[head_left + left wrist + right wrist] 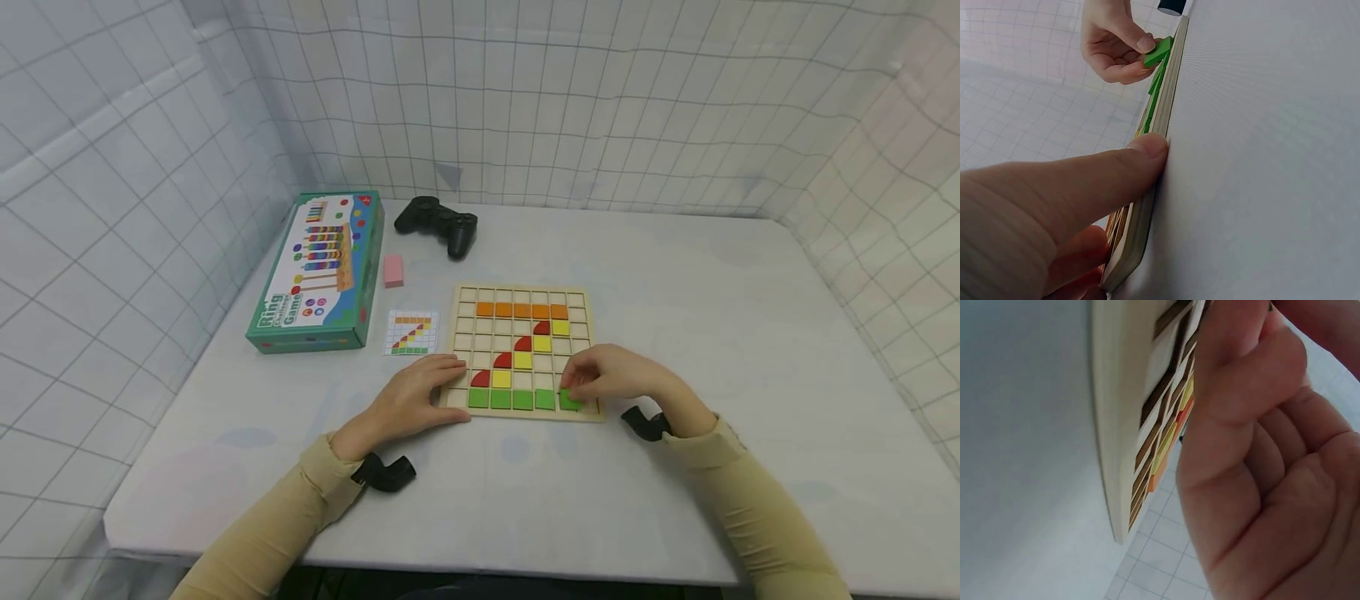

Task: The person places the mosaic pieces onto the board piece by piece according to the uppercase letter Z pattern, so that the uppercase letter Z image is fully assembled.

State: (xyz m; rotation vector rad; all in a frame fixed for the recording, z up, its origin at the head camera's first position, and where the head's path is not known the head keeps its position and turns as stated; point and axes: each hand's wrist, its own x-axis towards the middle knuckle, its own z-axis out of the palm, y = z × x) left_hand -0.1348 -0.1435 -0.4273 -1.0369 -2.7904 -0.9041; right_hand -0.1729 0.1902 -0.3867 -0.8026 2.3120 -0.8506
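Observation:
A wooden grid board (594,358) lies on the table, filled partly with coloured tiles. Orange squares (522,311) form a row near its top; red quarter-round tiles (522,343) and yellow squares (522,361) step down diagonally. Green squares (522,400) line the bottom. My left hand (420,394) holds the board's near left corner, thumb (1147,150) against the front edge and fingers at the left side. Between thumb and fingertips, my right hand (611,372) pinches a green square tile (1159,52), tilted over the right end of the green row. In the right wrist view, curled fingers (1229,437) hide this tile.
Left of the board lies a pattern card (412,332) showing the same coloured design. Behind it are a pink block (393,271) and a black game controller (437,224). A green ring game box (318,271) lies at the far left. Grid-patterned sheets surround the table.

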